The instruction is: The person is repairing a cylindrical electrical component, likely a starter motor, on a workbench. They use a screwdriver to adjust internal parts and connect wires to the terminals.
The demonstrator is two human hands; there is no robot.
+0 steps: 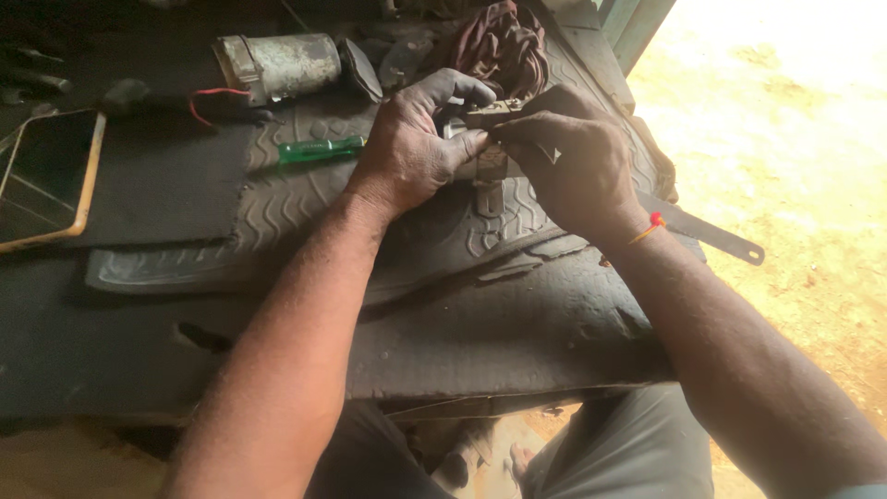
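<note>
Dark rubber mats (305,199) cover a grimy bench (517,342); sunlit dirt shows at right. At upper centre both hands grip a small metal part (490,139) — left hand (411,148) curled around its left side, right hand (568,162) pinching its top. It looks greyish, greasy, mostly hidden. Left of them lie a green screwdriver (319,148) and a cylinder (282,65).

Our hands cover most of the small metal part (490,139), so we cannot tell its full shape. The tips of our right fingers (517,129) are hidden behind it. The phone (46,176) is cut by the left edge, and the dark tools (32,69) there are too dim to make out.
</note>
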